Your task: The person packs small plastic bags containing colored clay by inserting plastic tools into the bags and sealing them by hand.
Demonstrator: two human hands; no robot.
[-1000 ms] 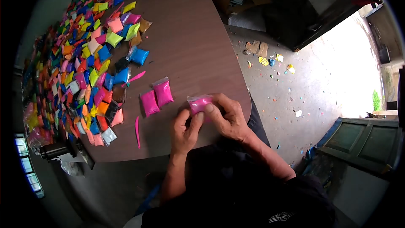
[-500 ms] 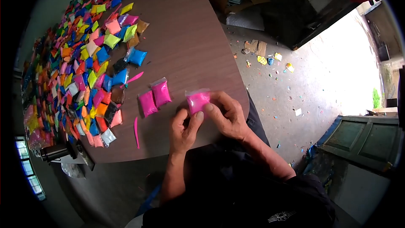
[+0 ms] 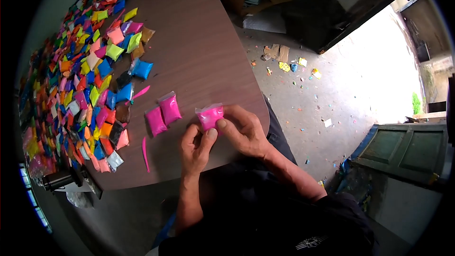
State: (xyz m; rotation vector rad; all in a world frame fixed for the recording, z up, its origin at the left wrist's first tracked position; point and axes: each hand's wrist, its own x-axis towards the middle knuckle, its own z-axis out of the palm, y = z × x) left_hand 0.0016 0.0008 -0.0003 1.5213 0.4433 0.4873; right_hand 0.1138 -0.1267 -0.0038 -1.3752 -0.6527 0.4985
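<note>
Pinching pink packet [image 3: 209, 117], fingers [image 3: 221, 123] of both hands [image 3: 195, 150] [image 3: 245, 133] apparently clamped, table edge [image 3: 263, 103] near, open tabletop [image 3: 189, 42] beyond

The table [image 3: 199, 42] is covered along its left side by a heap [image 3: 71, 80] of many-coloured packets. To the right of it, two pink packets [image 3: 171, 108] are laid side by side on the bare brown top. One pink tool [image 3: 141, 94] is set at the heap's edge, another below, apart. The floor [image 3: 303, 137] is strewn with small scraps and torn cardboard [image 3: 283, 53].
</note>
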